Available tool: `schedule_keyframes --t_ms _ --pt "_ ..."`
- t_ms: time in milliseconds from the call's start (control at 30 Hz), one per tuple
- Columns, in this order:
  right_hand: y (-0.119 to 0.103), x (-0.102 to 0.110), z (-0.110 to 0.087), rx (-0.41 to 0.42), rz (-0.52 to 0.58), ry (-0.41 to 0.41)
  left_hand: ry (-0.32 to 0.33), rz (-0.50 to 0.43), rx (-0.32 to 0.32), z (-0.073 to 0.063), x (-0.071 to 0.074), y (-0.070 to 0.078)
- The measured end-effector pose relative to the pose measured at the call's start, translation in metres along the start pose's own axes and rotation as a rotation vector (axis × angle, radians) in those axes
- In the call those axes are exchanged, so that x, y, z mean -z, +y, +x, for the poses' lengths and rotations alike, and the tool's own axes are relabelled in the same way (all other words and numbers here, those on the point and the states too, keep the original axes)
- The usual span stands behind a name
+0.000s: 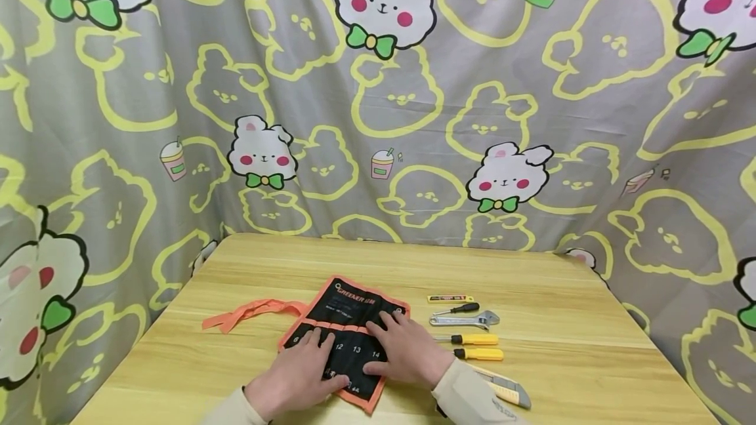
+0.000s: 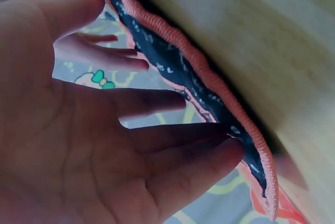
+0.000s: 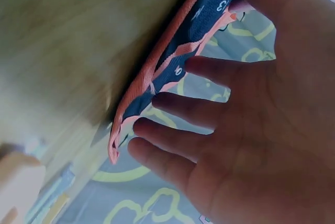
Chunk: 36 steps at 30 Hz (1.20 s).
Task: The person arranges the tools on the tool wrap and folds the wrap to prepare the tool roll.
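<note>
A black fabric tool pouch (image 1: 348, 313) with orange edging lies unrolled and slightly turned on the table, its pockets marked with white numbers. My left hand (image 1: 301, 372) rests on its lower left part, fingers spread; in the left wrist view the fingertips (image 2: 230, 145) meet the black cloth. On the pouch's right side lies my right hand (image 1: 410, 349), fingers straight and apart, and the right wrist view shows its fingertips (image 3: 196, 66) at the numbered pockets. Neither hand grips anything. Orange tie straps (image 1: 254, 312) trail off to the left.
Right of the pouch, tools lie in a column on the wooden table (image 1: 531, 287): a small yellow-and-black packet (image 1: 451, 298), a black-handled screwdriver (image 1: 463, 308), an adjustable wrench (image 1: 466, 320), two yellow-handled screwdrivers (image 1: 478, 340) and a utility knife (image 1: 510, 391). A patterned curtain (image 1: 319, 103) surrounds the table.
</note>
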State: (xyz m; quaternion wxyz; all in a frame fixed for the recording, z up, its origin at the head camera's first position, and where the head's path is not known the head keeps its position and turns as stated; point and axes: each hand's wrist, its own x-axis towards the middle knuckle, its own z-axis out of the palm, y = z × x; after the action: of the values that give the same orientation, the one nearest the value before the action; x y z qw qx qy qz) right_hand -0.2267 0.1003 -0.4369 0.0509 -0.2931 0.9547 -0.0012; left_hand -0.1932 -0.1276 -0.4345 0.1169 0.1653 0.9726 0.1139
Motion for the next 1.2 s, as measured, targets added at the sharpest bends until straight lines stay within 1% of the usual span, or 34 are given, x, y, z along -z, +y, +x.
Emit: schedule_keyframes --t_ms 167,400,533,700,900,1033,1200 --pt "-0.003 -0.002 0.001 -0.036 0.014 -0.047 -0.008 0.003 0.014 0.001 -0.003 -0.001" --pt "-0.007 -0.004 -0.002 -0.068 0.023 -0.062 0.003 -0.007 0.015 0.003 -0.002 -0.002" --pt "-0.011 -0.003 -0.005 -0.059 0.005 -0.05 0.015 -0.001 0.015 0.003 -0.002 -0.005" --pt "-0.014 -0.002 -0.008 -0.031 -0.008 -0.024 0.032 0.003 0.015 0.001 0.002 -0.008" --pt "-0.007 -0.002 -0.005 -0.018 0.033 0.0 0.026 0.001 0.009 -0.002 0.002 0.001" --pt "-0.005 -0.004 -0.004 -0.026 0.047 -0.015 0.027 0.017 0.018 -0.003 -0.002 0.006" --pt "-0.005 -0.006 -0.005 -0.045 0.034 -0.041 0.033 0.031 0.023 -0.002 -0.005 0.005"
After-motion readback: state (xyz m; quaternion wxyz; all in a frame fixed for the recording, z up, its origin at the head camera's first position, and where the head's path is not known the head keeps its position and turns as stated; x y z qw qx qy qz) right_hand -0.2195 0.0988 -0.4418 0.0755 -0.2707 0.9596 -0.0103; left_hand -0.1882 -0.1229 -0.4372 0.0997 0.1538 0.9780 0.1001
